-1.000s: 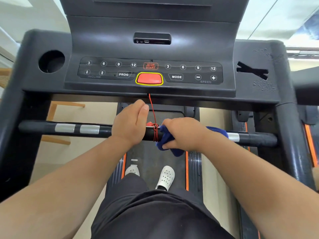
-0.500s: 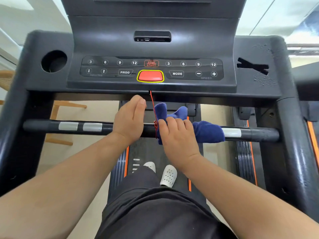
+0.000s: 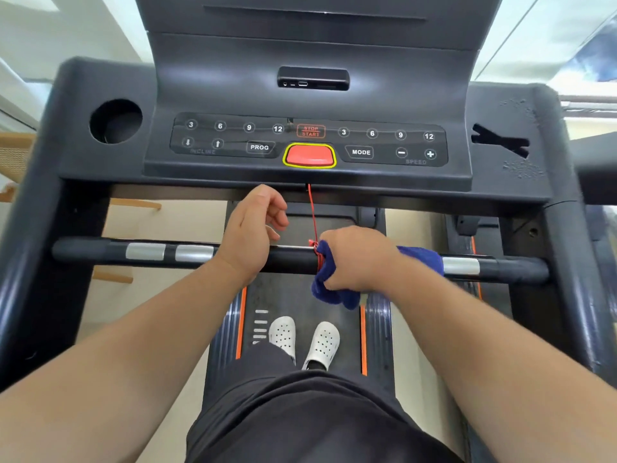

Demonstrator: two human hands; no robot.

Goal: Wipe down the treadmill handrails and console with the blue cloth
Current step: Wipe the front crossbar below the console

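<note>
Head view: right hand (image 3: 357, 259) grips the blue cloth (image 3: 329, 294), wrapped over the handrail (image 3: 293, 260) just right of the red cord (image 3: 313, 215) tied there. Left hand (image 3: 248, 235) above the rail, fingers loosely curled, holding nothing. Console (image 3: 233, 168) beyond.

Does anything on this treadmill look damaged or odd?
Yes. The console bears, on its right side, a dark X-shaped mark with rough, scuffed patches around it, where the left side has a round cup hole. Also, the red cord is wound round the handrail.
</note>
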